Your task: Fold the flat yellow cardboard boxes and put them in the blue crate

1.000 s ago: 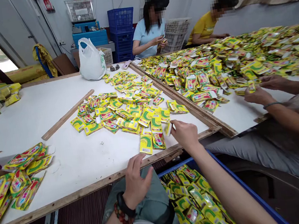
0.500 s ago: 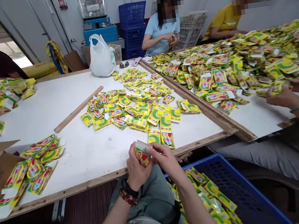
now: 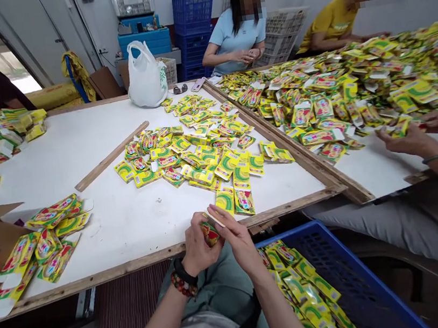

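Small box [image 3: 210, 235] sits in a 2-handed grip, left hand [image 3: 198, 249] pinching it, right hand [image 3: 238, 240] its white flap [image 3: 214, 218].

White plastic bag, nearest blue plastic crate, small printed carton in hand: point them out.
White plastic bag [image 3: 146, 82]: head view, front of its body.
Nearest blue plastic crate [image 3: 346, 271]: head view, side wall.
Small printed carton [image 3: 211, 234]: head view, printed face.

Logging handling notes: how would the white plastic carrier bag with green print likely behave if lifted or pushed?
The bag probably flexes and sags, its thin film being creased. It seems unlikely to roll, resting on a broad base. Hidden contents leave weight uncertain.
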The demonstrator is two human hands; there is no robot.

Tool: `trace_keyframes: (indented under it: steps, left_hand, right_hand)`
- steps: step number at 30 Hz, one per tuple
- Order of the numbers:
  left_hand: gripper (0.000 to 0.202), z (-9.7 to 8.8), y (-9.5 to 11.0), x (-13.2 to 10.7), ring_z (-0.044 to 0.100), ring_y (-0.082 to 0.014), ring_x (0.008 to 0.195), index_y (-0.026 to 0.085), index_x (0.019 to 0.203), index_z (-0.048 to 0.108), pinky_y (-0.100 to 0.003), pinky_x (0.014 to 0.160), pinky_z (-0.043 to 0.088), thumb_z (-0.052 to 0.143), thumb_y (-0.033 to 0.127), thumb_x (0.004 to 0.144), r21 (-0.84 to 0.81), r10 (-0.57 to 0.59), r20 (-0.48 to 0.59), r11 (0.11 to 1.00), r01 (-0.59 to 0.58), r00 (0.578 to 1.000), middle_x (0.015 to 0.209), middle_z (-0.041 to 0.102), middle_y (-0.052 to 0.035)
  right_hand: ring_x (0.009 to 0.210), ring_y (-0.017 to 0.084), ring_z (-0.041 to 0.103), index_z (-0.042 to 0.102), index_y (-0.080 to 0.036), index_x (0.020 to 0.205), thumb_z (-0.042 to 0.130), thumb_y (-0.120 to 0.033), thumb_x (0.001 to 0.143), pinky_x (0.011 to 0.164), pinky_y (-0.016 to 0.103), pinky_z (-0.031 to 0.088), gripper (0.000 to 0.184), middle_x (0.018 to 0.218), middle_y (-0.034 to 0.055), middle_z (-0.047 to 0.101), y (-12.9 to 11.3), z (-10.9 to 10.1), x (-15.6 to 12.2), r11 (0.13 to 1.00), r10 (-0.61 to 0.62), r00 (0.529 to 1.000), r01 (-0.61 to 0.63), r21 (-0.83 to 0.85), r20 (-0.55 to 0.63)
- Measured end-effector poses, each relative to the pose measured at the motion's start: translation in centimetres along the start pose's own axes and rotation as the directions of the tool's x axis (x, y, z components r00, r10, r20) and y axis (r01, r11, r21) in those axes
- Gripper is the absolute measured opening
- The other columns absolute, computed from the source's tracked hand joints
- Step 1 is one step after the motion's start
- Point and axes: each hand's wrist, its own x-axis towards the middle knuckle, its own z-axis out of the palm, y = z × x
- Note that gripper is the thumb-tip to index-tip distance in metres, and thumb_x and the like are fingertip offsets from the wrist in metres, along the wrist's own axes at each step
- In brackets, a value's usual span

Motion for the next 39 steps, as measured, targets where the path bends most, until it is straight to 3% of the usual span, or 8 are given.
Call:
trace_keyframes:
  steps: [4, 9, 21, 26, 29, 31, 34, 39]
  left_hand:
    - [0.075, 0.3, -0.3, 0.0, 0.054, -0.0245, 0.111, 0.017, 0.133, 0.015, -0.041, 0.090, 0.048, 0.062, 0.030, 0.076, -0.017, -0.059, 0.024, 0.998, 0.060, 0.998, 0.125, 0.045, -0.0173]
    - [0.061, 0.1, -0.1, 0.2, 0.060, -0.0258, 0.104, 0.018, 0.129, 0.027, -0.041, 0.084, 0.050, 0.058, 0.032, 0.078, -0.005, -0.185, 0.157, 0.982, 0.188, 0.970, 0.118, 0.055, -0.0144]
    - [0.051, -0.2, -0.2, 0.2, 0.060, -0.0237, 0.097, 0.017, 0.120, 0.038, -0.039, 0.082, 0.051, 0.058, 0.026, 0.074, -0.023, -0.168, 0.137, 0.985, 0.173, 0.976, 0.112, 0.055, -0.0111]
    - [0.084, -0.8, 0.2, 0.4, 0.052, -0.0253, 0.109, 0.018, 0.134, 0.031, -0.039, 0.086, 0.052, 0.074, 0.046, 0.068, -0.177, -0.061, 0.220, 0.979, 0.101, 0.974, 0.126, 0.047, -0.0136]
    - [0.057, -0.7, 0.2, 0.7, 0.052, -0.0221, 0.110, 0.018, 0.133, 0.036, -0.035, 0.085, 0.052, 0.060, 0.039, 0.084, -0.213, -0.080, 0.171, 0.970, 0.116, 0.982, 0.123, 0.050, -0.0134]
    - [0.037, -0.4, 0.3, 1.0, 0.055, -0.0202, 0.105, 0.018, 0.124, 0.047, -0.032, 0.082, 0.052, 0.052, 0.032, 0.090, -0.190, -0.105, 0.167, 0.972, 0.136, 0.980, 0.116, 0.055, -0.0120]
    - [0.027, 0.0, 0.8, 1.5, 0.060, -0.0191, 0.097, 0.016, 0.109, 0.058, -0.031, 0.079, 0.053, 0.047, 0.035, 0.093, -0.241, -0.268, 0.098, 0.928, 0.284, 0.958, 0.106, 0.062, -0.0108]
    - [0.060, 0.9, 2.7, 2.7, 0.050, -0.0246, 0.123, 0.015, 0.133, 0.039, -0.039, 0.100, 0.046, 0.060, 0.045, 0.084, -0.425, -0.341, 0.149, 0.826, 0.371, 0.928, 0.133, 0.050, -0.0157]
  right_hand:
    - [0.113, 0.025, 0.062, 0.070, -0.025, 0.112, 0.067, -0.037, 0.079, 0.103, 0.043, 0.045, 0.035, 0.117, 0.0065, 0.066, -0.5, 0.2, -0.1, 0.958, -0.180, 0.981, 0.191, -0.214, 0.071]
    - [0.094, 0.023, 0.070, 0.070, -0.020, 0.111, 0.057, -0.035, 0.086, 0.090, 0.039, 0.054, 0.032, 0.109, 0.0059, 0.069, -0.8, 0.6, 0.8, 0.936, -0.149, 0.987, 0.122, -0.329, -0.058]
    - [0.075, 0.017, 0.069, 0.064, -0.022, 0.123, 0.048, -0.028, 0.091, 0.071, 0.027, 0.055, 0.036, 0.090, 0.0069, 0.074, -0.8, 0.4, -0.1, 0.761, -0.325, 0.911, 0.411, -0.502, 0.252]
    - [0.091, 0.027, 0.069, 0.070, -0.020, 0.112, 0.050, -0.043, 0.089, 0.081, 0.038, 0.054, 0.038, 0.108, 0.0119, 0.070, -1.5, -5.3, -2.4, 0.649, -0.147, 0.987, 0.052, -0.759, -0.058]
    - [0.125, 0.038, 0.049, 0.056, -0.012, 0.131, 0.052, -0.051, 0.085, 0.099, 0.051, 0.041, 0.061, 0.140, 0.0209, 0.046, -0.8, -10.3, 0.2, 0.455, -0.152, 0.935, -0.221, -0.863, -0.320]
    - [0.138, 0.037, 0.032, 0.042, -0.005, 0.141, 0.055, -0.044, 0.083, 0.107, 0.052, 0.031, 0.071, 0.147, 0.0239, 0.034, 0.2, -13.0, 3.4, 0.505, -0.128, 0.916, -0.269, -0.820, -0.380]
    - [0.121, 0.037, 0.051, 0.041, -0.002, 0.141, 0.064, -0.043, 0.075, 0.100, 0.052, 0.038, 0.081, 0.126, 0.0268, 0.056, 1.2, -14.3, 7.2, 0.610, 0.030, 0.929, -0.309, -0.730, -0.368]
    - [0.110, 0.024, 0.061, 0.040, -0.020, 0.144, 0.065, -0.048, 0.077, 0.091, 0.039, 0.049, 0.077, 0.125, 0.0135, 0.061, 1.0, -8.9, 4.0, 0.975, 0.086, 0.995, -0.093, -0.202, -0.044]
